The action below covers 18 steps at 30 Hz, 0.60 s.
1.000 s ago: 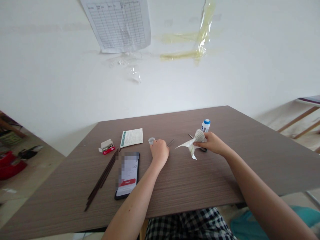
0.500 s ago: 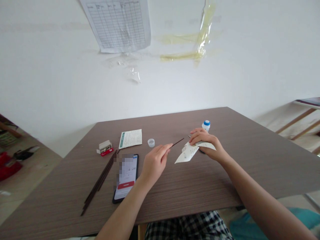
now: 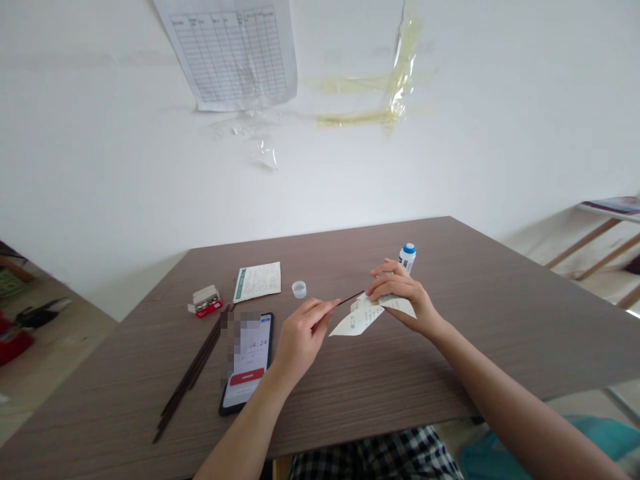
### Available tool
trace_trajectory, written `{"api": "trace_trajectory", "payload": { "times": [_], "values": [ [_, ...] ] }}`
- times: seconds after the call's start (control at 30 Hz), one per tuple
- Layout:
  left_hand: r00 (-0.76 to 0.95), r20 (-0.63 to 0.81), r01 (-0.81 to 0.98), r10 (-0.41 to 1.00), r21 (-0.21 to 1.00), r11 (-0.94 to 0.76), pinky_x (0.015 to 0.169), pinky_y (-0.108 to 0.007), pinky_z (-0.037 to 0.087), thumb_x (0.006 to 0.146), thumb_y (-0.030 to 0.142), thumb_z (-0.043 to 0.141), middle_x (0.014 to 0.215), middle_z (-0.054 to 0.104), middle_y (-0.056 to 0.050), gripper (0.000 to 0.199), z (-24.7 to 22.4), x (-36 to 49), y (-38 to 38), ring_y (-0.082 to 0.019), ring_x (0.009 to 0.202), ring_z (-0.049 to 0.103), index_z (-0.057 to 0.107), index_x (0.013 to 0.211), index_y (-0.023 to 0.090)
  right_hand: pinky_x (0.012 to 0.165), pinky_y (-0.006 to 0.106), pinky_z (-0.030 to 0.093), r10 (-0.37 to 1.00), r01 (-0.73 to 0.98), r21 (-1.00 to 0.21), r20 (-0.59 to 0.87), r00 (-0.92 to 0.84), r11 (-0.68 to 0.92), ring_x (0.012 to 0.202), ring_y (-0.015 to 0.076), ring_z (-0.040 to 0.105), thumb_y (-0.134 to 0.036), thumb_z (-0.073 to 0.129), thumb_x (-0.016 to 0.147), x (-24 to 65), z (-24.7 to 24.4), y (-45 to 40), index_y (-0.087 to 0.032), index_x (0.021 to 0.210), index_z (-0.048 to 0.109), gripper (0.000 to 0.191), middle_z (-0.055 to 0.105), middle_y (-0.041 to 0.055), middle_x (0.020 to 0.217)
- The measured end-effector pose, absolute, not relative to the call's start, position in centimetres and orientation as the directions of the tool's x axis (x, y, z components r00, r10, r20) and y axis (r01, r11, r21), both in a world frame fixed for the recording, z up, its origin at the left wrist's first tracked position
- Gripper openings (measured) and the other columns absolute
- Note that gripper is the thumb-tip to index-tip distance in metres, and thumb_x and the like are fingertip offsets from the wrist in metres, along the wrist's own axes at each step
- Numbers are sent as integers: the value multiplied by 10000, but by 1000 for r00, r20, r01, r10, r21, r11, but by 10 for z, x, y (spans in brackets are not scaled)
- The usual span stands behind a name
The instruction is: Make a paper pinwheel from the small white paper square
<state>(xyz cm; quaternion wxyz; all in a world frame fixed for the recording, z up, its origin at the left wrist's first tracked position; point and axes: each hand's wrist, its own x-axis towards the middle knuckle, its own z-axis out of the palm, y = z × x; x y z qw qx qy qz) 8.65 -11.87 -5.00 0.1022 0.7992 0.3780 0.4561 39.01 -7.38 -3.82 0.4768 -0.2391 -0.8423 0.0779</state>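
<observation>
Between the fingers of my left hand (image 3: pixel 305 337) is a thin dark stick (image 3: pixel 351 297), pinched near one end and pointing right. Its far tip reaches the fingertips of my right hand (image 3: pixel 403 293). That hand is closed on a folded piece of printed paper (image 3: pixel 357 321), which spreads out in pointed flaps below and beside the fingers. Whether the stick touches the paper, I cannot tell. Just behind my right hand stands a white bottle with a blue top (image 3: pixel 408 256). A small clear plastic cap (image 3: pixel 299 289) lies beyond my left hand.
Left of my left arm lies a phone (image 3: pixel 247 367) with its screen lit. Several dark sticks (image 3: pixel 193 373) lie beside it. A small open red-and-white box (image 3: pixel 206 302) and a printed packet (image 3: pixel 257 281) are farther back on the brown table (image 3: pixel 345 257), near the wall.
My right hand has come left with the folded paper, and the gap between stick tip and right fingertips has closed. The whole view has shifted slightly.
</observation>
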Motion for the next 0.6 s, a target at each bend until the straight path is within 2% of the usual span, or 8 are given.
{"api": "trace_trajectory", "payload": {
  "times": [0.17,0.3,0.47,0.6],
  "values": [
    [289,625,455,725,577,-679,797,-292,669,1197,282,622,1049,885,-93,313,-49,91,-119,-208,896,832,918,1292,239,1358,646,455,486,349,-362,779,-396,864,1227,337,805,-544,699,1171,386,-43,-73,-336,1036,879,307,916,64,1024],
    [292,602,431,743,611,-665,742,-272,640,1174,239,636,1041,883,-92,306,-49,91,-119,-200,864,817,921,1284,228,1343,647,470,472,335,-362,807,-354,870,1198,330,813,-498,710,1173,383,-44,-73,-333,1019,869,276,914,52,1006],
    [296,570,433,767,635,-640,795,-289,650,1125,181,652,1057,887,-87,319,-47,91,-121,-211,902,825,923,1284,238,1336,659,483,499,345,-388,798,-337,855,1192,344,814,-527,736,1149,382,-44,-73,-338,1011,884,277,911,60,1003],
    [296,557,430,776,648,-628,791,-282,640,1096,145,640,1079,891,-92,363,-47,91,-122,-210,903,820,922,1306,234,1313,659,512,489,350,-379,812,-318,857,1176,339,819,-464,777,1127,380,-48,-70,-339,1022,881,193,900,50,985]
  ]
}}
